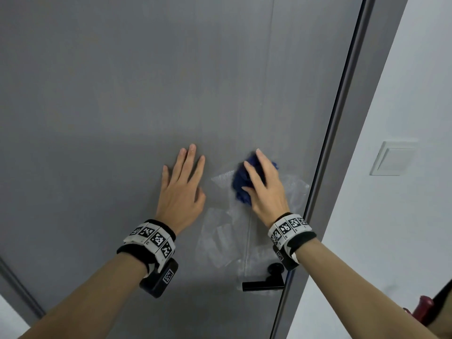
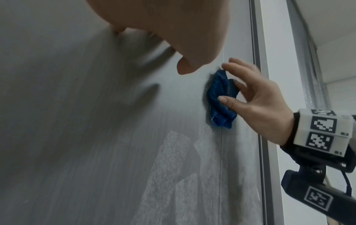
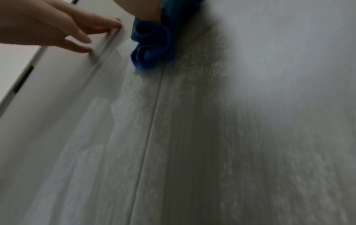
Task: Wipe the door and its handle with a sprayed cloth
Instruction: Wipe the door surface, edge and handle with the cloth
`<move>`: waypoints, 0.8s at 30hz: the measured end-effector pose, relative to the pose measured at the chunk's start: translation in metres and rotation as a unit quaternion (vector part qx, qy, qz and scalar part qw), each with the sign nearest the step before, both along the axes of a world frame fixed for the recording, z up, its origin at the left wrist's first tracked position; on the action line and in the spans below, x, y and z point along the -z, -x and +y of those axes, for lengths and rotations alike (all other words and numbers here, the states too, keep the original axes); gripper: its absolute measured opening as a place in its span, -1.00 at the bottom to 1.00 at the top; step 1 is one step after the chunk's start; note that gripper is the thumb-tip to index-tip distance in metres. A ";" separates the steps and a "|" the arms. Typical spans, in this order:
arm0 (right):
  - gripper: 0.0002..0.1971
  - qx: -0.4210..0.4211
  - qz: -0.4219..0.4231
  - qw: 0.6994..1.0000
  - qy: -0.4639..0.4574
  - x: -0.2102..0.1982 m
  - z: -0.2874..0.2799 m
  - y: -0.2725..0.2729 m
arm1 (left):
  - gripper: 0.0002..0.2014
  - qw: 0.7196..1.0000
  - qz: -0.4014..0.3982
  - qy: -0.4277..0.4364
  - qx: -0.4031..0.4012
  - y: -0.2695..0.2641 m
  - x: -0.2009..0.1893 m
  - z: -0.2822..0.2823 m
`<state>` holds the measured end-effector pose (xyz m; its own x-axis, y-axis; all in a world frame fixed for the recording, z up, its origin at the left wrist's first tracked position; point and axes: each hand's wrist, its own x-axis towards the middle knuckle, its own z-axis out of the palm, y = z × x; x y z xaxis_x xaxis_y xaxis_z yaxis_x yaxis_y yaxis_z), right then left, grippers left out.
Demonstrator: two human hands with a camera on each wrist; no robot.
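The grey door (image 1: 122,94) fills the head view. My left hand (image 1: 182,182) lies flat on it, fingers straight and spread, holding nothing. To its right, my right hand (image 1: 261,184) grips a bunched blue cloth (image 1: 241,184) and presses it against the door, close to the door's right edge. The left wrist view shows the thumb and fingers of that right hand (image 2: 256,100) cupped round the cloth (image 2: 217,97). Wet wipe marks (image 1: 220,238) run down the door below the cloth. The black lever handle (image 1: 263,285) sits lower, under my right wrist.
The dark door frame (image 1: 342,143) runs along the door's right edge. Beyond it is a white wall with a light switch (image 1: 393,157). A red object (image 1: 423,309) shows at the lower right corner.
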<state>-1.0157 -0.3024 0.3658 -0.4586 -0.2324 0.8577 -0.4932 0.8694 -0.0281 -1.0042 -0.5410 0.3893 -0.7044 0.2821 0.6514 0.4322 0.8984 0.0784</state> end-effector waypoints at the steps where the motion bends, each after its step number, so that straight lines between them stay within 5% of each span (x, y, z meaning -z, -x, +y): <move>1: -0.49 0.029 0.022 0.999 0.020 -0.003 0.001 -0.001 | -0.22 1.000 -0.003 0.004 -0.006 0.000 0.000 0.002; 6: -0.73 0.078 0.041 0.996 0.017 0.007 0.007 -0.009 | -0.20 0.999 0.002 0.024 -0.024 0.000 0.002 0.007; 10: -0.56 0.097 0.038 0.995 -0.008 0.026 0.018 -0.016 | -0.08 0.995 0.017 0.073 -0.061 0.004 0.004 0.003; 15: -0.26 0.112 -0.072 0.986 -0.103 0.034 -0.005 -0.027 | 0.14 0.986 0.030 0.131 -0.094 0.010 0.003 -0.008; 19: -0.29 0.123 -0.118 0.982 -0.088 0.036 -0.034 -0.021 | 0.19 0.985 0.038 0.137 -0.094 0.016 0.005 -0.014; 24: -0.35 0.094 -0.128 0.966 -0.202 0.060 -0.059 -0.014 | 0.22 0.986 0.042 0.137 -0.091 0.021 0.008 -0.018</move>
